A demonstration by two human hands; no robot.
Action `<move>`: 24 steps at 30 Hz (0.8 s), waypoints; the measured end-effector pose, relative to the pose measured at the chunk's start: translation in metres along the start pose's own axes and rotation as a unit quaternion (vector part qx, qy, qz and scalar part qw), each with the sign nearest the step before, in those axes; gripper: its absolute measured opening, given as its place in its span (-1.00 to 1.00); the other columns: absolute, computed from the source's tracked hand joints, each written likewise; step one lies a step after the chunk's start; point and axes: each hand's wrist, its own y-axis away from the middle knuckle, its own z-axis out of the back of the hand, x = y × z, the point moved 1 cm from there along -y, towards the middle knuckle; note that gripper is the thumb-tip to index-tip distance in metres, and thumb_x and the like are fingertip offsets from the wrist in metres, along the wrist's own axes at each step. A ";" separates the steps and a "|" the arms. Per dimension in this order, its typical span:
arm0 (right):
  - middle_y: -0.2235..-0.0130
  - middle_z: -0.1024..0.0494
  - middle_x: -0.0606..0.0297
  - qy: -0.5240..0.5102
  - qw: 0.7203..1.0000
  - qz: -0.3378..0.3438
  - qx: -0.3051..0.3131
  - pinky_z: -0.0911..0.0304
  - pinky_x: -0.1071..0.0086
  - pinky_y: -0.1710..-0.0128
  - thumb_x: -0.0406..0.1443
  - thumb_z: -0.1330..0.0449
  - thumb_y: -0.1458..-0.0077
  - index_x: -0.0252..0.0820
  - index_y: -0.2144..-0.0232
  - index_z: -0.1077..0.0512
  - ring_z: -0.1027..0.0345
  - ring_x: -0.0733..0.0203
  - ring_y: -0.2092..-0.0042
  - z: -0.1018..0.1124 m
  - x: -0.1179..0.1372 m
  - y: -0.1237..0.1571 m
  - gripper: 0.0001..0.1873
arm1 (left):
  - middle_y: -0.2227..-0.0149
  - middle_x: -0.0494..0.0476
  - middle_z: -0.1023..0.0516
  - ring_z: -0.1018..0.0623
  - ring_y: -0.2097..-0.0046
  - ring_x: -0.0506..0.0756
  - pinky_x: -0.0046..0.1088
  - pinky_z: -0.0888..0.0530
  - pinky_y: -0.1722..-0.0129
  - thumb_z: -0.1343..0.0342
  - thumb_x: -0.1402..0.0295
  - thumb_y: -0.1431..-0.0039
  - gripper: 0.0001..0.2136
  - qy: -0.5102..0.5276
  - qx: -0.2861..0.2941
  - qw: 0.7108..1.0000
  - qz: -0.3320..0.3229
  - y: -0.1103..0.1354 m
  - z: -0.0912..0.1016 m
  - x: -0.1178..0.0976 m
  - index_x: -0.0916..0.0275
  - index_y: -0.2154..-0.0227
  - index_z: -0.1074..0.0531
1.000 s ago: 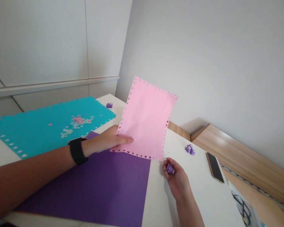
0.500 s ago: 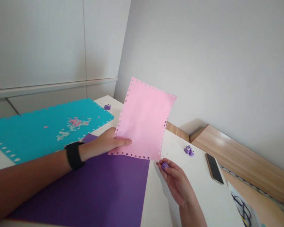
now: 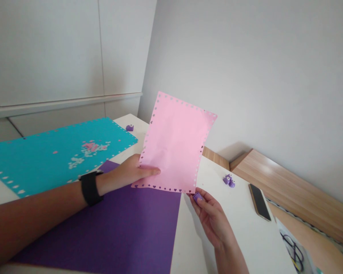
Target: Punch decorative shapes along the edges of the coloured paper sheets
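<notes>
My left hand (image 3: 137,168) grips a pink sheet of paper (image 3: 175,140) by its lower left side, thumb on the face towards me and fingers hidden behind. Small shapes, such as hearts and stars, are punched along the sheet's edges. In my right hand (image 3: 210,211) is a small purple craft punch (image 3: 197,197), held between thumb and fingers. The punch is at the sheet's lower right corner; whether the paper lies in its slot I cannot tell. Under the pink sheet, a purple sheet (image 3: 117,232) lies on the white table (image 3: 188,243).
A turquoise sheet (image 3: 37,160) with punched edges lies at the left, bearing pink and pale paper cutouts (image 3: 91,148). One purple punch (image 3: 129,128) stands at the far corner; several more punches (image 3: 229,180) sit at the right, near a phone (image 3: 259,201). Wooden furniture (image 3: 288,182) stands beyond.
My right hand has brought the punch slightly up and left, against the pink sheet's lower right corner. The sheet's right side has shifted slightly to the right.
</notes>
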 end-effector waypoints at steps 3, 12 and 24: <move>-0.05 -0.60 0.08 0.005 1.000 0.003 0.000 -0.18 0.19 -0.28 -0.30 -0.43 -0.05 -0.25 0.04 -0.56 -0.46 0.06 -0.09 0.000 0.000 -0.001 -0.60 | 0.68 -0.04 -0.44 -0.36 0.71 0.00 -0.57 -0.21 0.75 -0.30 0.09 -0.09 -0.70 0.013 0.007 1.000 0.016 0.002 -0.002 -0.002 0.24 0.33 -0.48; -0.06 -0.59 0.07 0.017 1.000 0.002 -0.003 -0.16 0.12 -0.29 -0.26 -0.45 -0.03 -0.23 0.03 -0.55 -0.44 0.01 -0.11 -0.002 -0.001 0.000 -0.57 | 0.68 -0.04 -0.45 -0.36 0.70 0.00 -0.54 -0.22 0.74 -0.33 0.11 -0.04 -0.70 0.017 -0.003 1.000 0.013 0.002 -0.002 -0.005 0.25 0.33 -0.52; 0.02 -0.64 0.07 0.083 0.996 0.011 -0.024 -0.23 0.17 -0.22 -0.24 -0.49 0.01 -0.22 0.03 -0.54 -0.48 0.03 -0.06 0.001 -0.002 0.002 -0.52 | 0.19 0.17 -0.69 -0.64 0.26 0.19 -0.47 -0.52 0.40 -0.41 0.17 0.07 -0.56 0.004 -0.034 0.999 -0.042 -0.001 0.001 -0.008 0.22 0.11 -0.55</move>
